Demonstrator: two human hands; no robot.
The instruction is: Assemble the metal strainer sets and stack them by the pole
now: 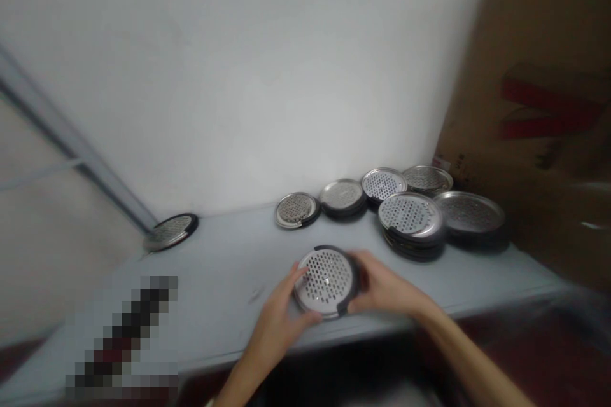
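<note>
Between my two hands is a round metal grater disc (329, 278) with rows of holes and a black band along part of its rim. My left hand (281, 311) grips its left edge, thumb near the bottom and fingers at the upper left. On the opposite side, my right hand (382, 286) is closed around the black-banded edge. The disc is tilted toward me, close to the front of the table. Whether other discs lie under it in my hands I cannot tell.
Stacked grater discs (411, 219) stand at the right, with more stacks (342, 196) along the wall. One disc (172, 232) lies at the back left. A cardboard box (539, 159) borders the right side of the white table (214, 292). A patch at the left is pixelated.
</note>
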